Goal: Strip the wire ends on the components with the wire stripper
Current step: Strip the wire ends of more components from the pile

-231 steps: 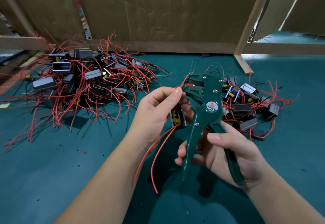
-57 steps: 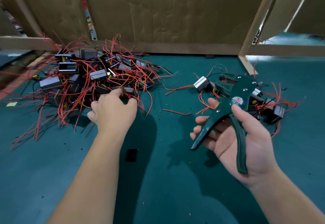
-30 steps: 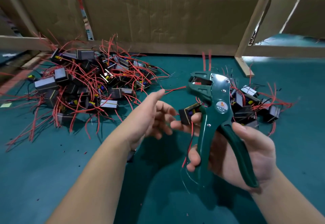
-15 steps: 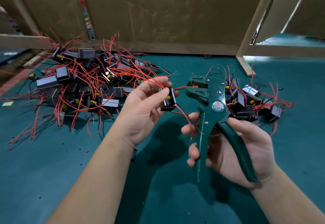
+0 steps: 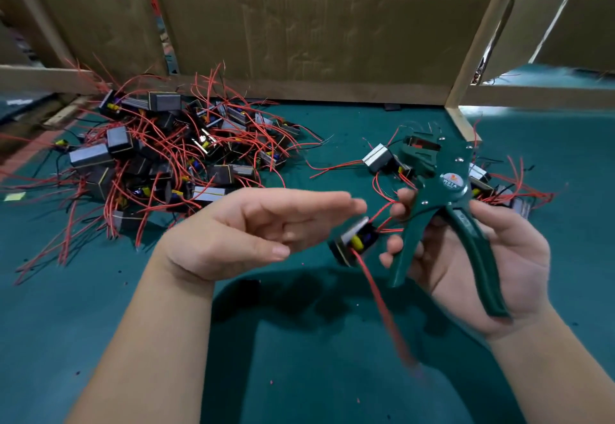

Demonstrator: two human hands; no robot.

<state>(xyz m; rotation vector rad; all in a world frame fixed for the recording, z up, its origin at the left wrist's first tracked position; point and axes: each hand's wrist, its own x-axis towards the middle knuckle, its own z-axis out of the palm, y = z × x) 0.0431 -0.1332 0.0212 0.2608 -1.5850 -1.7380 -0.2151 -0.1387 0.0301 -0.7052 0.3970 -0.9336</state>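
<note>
My right hand (image 5: pixel 499 273) grips the handles of the green wire stripper (image 5: pixel 442 190), jaws pointing up and away. My left hand (image 5: pixel 253 233) is stretched out flat toward it, fingers straight, holding nothing. Just below those fingertips a small black component (image 5: pixel 352 243) with a yellow part hangs in the air between my hands. Its red wires run up toward my right fingers, and one long blurred red wire trails down. Whether any finger holds it is unclear.
A big pile of components with red wires (image 5: pixel 166 164) lies at the left on the green mat (image 5: pixel 299 373). A smaller group (image 5: pixel 482 180) lies behind the stripper, with one component (image 5: pixel 377 159) to its left. A cardboard wall (image 5: pixel 316 30) and a wooden post (image 5: pixel 479 40) close the back.
My left hand has let go of the component and opened flat. The component now sits lower, between the hands. The stripper has shifted right and tilted.
</note>
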